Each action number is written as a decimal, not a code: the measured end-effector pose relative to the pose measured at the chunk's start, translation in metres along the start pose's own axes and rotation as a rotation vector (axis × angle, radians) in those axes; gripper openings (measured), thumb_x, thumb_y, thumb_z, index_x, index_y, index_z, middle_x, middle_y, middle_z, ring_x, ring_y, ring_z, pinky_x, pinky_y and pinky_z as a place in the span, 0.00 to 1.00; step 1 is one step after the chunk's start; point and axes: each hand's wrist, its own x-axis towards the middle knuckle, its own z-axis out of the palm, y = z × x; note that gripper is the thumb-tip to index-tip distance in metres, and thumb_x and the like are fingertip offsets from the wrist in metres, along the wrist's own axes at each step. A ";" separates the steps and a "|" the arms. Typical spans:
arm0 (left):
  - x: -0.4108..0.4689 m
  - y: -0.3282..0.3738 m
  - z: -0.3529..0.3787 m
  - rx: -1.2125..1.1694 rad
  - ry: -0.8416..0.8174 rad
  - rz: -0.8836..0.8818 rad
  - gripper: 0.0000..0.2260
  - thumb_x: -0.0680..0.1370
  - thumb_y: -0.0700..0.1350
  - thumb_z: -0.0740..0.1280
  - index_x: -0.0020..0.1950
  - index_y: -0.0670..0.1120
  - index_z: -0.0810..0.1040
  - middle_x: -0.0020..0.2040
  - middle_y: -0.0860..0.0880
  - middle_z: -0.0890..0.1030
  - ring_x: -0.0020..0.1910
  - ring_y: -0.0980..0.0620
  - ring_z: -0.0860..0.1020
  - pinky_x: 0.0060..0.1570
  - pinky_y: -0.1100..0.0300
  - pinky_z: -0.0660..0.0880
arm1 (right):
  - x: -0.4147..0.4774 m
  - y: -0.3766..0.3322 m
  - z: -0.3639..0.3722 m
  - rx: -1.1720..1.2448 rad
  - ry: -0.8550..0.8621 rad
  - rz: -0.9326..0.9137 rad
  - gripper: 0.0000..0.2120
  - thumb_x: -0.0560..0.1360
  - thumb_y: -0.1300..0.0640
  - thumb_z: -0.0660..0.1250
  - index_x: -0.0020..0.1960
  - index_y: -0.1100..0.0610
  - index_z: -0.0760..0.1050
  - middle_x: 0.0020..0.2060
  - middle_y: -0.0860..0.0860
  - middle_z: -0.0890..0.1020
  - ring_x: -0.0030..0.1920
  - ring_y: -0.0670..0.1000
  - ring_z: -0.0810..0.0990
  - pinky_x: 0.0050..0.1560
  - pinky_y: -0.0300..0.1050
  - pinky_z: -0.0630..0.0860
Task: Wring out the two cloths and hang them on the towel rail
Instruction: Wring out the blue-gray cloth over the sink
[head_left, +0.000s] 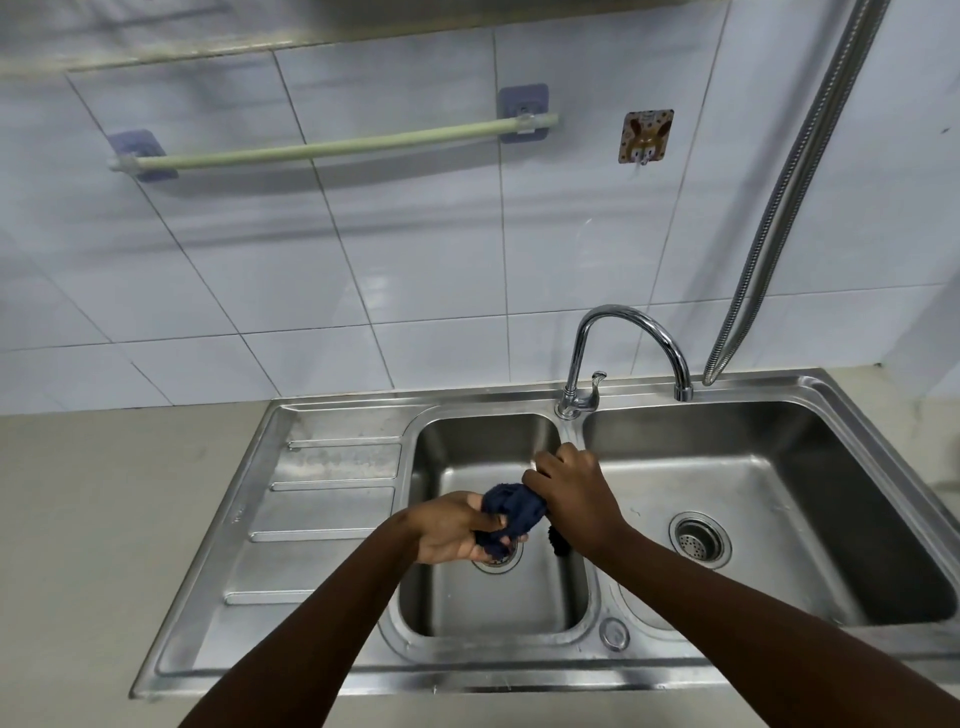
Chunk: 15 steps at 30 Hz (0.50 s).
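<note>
Steel sink (332, 519), set into the table (78, 519): drainboard at 9 o'clock, small basin at centre, larger basin at 3 o'clock, tap (628, 343) at 12 o'clock between the basins. Towel rail (332, 148), pale green, on the tiled wall at 11 o'clock, well above the sink; nothing hangs on it. Left hand (452, 530), palm up over the small basin's drain, fingers curled tight round one end of the dark blue cloth (511, 514). Right hand (571, 493), knuckles up, clenched on the other end, touching the left through the bunched fabric. Only one cloth can be made out; a dark scrap below the right wrist may be its tail.

The cloth appears soft, limp and probably water-heavy, with no stiffness to hold any shape. It should take hard twisting without harm. Best gripped at opposite ends for wringing, then by two corners or one edge to drape over the rail.
</note>
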 end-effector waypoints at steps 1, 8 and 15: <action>0.000 0.002 0.001 -0.023 -0.033 -0.026 0.07 0.81 0.35 0.58 0.54 0.41 0.75 0.42 0.45 0.82 0.36 0.54 0.78 0.33 0.64 0.75 | 0.001 0.001 0.001 -0.001 -0.008 -0.004 0.11 0.61 0.63 0.73 0.40 0.52 0.77 0.35 0.49 0.79 0.37 0.53 0.76 0.36 0.45 0.69; 0.004 0.003 0.008 0.145 0.039 -0.055 0.18 0.80 0.60 0.56 0.54 0.45 0.70 0.32 0.53 0.66 0.28 0.58 0.59 0.26 0.66 0.55 | 0.006 0.000 0.003 0.133 -0.082 0.035 0.11 0.59 0.68 0.70 0.37 0.57 0.73 0.31 0.53 0.78 0.31 0.54 0.78 0.27 0.41 0.63; 0.012 -0.005 0.016 1.114 0.359 0.272 0.14 0.81 0.53 0.60 0.56 0.43 0.75 0.48 0.46 0.81 0.46 0.48 0.79 0.44 0.60 0.72 | 0.012 -0.002 0.000 0.095 -0.464 0.117 0.11 0.73 0.51 0.62 0.46 0.57 0.78 0.43 0.56 0.84 0.44 0.57 0.81 0.44 0.45 0.75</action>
